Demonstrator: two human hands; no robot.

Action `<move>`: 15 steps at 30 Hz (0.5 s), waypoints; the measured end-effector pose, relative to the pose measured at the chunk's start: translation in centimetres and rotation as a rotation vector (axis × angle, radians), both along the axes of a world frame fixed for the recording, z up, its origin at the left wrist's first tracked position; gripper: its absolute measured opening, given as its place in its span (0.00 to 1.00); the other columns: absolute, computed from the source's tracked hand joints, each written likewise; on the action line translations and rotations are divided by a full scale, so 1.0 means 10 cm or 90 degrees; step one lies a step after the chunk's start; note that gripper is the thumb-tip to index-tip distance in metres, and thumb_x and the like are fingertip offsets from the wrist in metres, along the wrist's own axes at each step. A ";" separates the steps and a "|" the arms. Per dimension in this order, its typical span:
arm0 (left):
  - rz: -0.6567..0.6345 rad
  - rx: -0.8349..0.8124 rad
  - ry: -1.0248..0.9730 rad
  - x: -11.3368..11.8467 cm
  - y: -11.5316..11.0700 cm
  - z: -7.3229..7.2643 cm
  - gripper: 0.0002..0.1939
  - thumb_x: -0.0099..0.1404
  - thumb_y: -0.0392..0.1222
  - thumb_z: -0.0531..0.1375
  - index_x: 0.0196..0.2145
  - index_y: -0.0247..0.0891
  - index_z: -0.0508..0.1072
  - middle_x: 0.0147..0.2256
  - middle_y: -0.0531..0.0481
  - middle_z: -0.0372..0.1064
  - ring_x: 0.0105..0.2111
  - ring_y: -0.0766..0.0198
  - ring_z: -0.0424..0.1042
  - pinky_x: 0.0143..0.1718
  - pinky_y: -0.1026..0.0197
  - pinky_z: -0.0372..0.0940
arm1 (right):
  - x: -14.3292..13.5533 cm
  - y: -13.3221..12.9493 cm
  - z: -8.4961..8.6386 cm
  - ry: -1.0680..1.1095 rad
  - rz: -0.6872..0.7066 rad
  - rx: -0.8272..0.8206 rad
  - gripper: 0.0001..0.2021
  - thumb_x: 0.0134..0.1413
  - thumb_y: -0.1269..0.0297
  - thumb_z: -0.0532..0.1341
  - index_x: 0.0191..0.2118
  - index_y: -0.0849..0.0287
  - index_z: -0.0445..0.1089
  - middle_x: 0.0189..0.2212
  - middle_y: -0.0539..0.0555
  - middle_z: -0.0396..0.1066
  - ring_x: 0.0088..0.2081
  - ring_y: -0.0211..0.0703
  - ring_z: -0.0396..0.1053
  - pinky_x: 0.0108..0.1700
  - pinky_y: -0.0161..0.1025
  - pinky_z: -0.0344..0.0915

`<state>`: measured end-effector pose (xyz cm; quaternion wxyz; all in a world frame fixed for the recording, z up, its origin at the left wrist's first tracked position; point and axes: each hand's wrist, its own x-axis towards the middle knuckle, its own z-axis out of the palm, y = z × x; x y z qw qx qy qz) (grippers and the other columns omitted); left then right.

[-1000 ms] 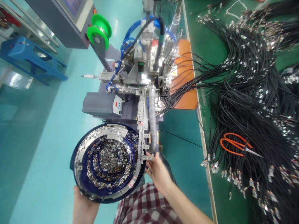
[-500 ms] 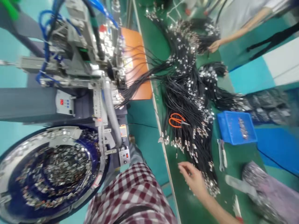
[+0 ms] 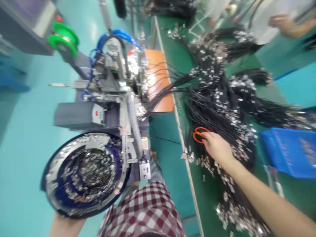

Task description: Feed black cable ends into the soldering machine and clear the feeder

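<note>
The right hand point(image 3: 217, 147) meets the scissors point(image 3: 197, 133) atop cables point(image 3: 209, 107) on the worktop point(image 3: 209, 210); blur hides its grip. Hidden points could snag cables if lifted. The left hand point(image 3: 66, 225), grip unclear, could jolt parts point(image 3: 96, 168) if it knocks the bowl point(image 3: 97, 141).

no legible text, red display point(image 3: 96, 113) blurred

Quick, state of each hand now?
Left hand: at the near edge of the parts bowl; fingers hidden, grip can't be told.
Right hand: at the orange scissors; blur hides whether it grips.
</note>
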<state>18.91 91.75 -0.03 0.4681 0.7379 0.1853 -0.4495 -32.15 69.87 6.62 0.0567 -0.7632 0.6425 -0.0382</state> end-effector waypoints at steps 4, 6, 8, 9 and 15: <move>0.138 -0.004 0.013 -0.01 0.18 0.10 0.19 0.60 0.40 0.53 0.47 0.49 0.75 0.44 0.52 0.77 0.60 0.52 0.59 0.50 0.47 0.67 | 0.08 -0.29 -0.08 0.100 0.067 0.040 0.10 0.54 0.72 0.56 0.39 0.60 0.73 0.30 0.61 0.71 0.29 0.47 0.69 0.24 0.38 0.50; 0.159 -0.015 0.014 -0.05 0.20 0.08 0.18 0.62 0.40 0.52 0.47 0.47 0.76 0.44 0.50 0.77 0.59 0.52 0.61 0.51 0.49 0.67 | 0.06 -0.30 -0.09 0.140 0.094 0.049 0.08 0.54 0.71 0.57 0.36 0.59 0.73 0.29 0.60 0.71 0.28 0.46 0.68 0.23 0.38 0.47; 0.175 -0.019 0.018 -0.07 0.20 0.05 0.17 0.64 0.42 0.52 0.46 0.45 0.76 0.43 0.50 0.77 0.57 0.52 0.64 0.52 0.49 0.66 | 0.04 -0.28 -0.07 0.177 0.105 0.048 0.07 0.53 0.69 0.57 0.35 0.59 0.73 0.31 0.59 0.73 0.25 0.44 0.68 0.22 0.38 0.46; 0.182 -0.017 0.019 -0.07 0.21 0.04 0.16 0.65 0.43 0.51 0.45 0.43 0.76 0.42 0.49 0.77 0.57 0.52 0.64 0.52 0.50 0.66 | 0.03 -0.27 -0.05 0.191 0.105 0.043 0.07 0.53 0.68 0.57 0.35 0.58 0.72 0.33 0.59 0.73 0.24 0.43 0.67 0.21 0.38 0.46; 0.170 0.008 -0.015 0.20 0.23 0.08 0.25 0.71 0.53 0.41 0.38 0.37 0.73 0.33 0.45 0.77 0.54 0.51 0.67 0.49 0.50 0.68 | 0.28 -0.11 0.34 -0.014 0.164 -0.169 0.10 0.55 0.58 0.56 0.38 0.57 0.68 0.36 0.62 0.73 0.34 0.51 0.71 0.35 0.44 0.66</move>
